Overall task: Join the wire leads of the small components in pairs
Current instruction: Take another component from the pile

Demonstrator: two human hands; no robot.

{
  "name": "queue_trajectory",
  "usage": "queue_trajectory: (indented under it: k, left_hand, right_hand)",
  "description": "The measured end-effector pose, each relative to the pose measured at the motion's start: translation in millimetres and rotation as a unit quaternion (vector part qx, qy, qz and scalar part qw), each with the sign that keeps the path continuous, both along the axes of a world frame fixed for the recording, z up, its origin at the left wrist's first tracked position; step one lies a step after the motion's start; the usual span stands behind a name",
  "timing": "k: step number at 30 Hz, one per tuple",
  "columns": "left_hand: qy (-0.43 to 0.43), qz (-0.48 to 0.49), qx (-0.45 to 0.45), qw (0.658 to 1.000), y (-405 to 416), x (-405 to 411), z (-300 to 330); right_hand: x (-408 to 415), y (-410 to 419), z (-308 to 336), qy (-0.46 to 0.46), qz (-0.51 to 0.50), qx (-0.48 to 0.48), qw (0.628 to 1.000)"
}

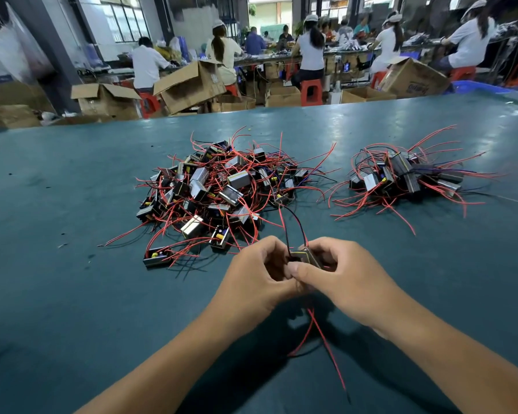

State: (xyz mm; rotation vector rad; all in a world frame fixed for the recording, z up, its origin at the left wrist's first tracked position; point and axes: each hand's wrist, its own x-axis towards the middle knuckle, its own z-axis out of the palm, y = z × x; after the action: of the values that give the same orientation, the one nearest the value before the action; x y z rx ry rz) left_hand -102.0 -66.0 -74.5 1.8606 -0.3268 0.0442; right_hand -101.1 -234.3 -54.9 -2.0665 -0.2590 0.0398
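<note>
Component [307, 256]: small, light, rigid block; thin limp leads [317, 333] trailing toward 6 o'clock. Pinched between left hand [260, 276] and right hand [338, 273], both grips curled closed; best held by body.

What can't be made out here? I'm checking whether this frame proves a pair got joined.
Head view only:
- The join itself: both the left hand and right hand curl round the held components, hiding the lead ends.
- How many components are held: fingers cover most of them.
- Pairing in the right pile: too tangled and small.
- Large pile: lower parts buried under red leads.
</note>
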Motion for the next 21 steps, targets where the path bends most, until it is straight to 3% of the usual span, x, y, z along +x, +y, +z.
queue_trajectory:
  k: [3,8,14,16,21]
  left_hand:
    - [0.026,-0.038,-0.038,0.998,0,0,0]
    - [0.038,0.017,-0.051,0.998,11,10,-1]
    - [0.023,0.037,0.032,0.999,20,19,-11]
    - [0.009,0.036,0.054,0.998,20,20,-13]
    - [-0.006,0.033,0.079,0.996,25,22,-15]
  right_hand:
    - [5,-9,2,-0.023,-0.02,-0.056,0.998]
    - [34,-42,26,-0.091,-0.089,-0.187,0.974]
    - [135,-99,63,-0.194,-0.233,-0.398,0.866]
    - [168,-112,64,-0.18,-0.255,-0.452,0.835]
    - [209,-125,40,-0.121,-0.214,-0.537,0.807]
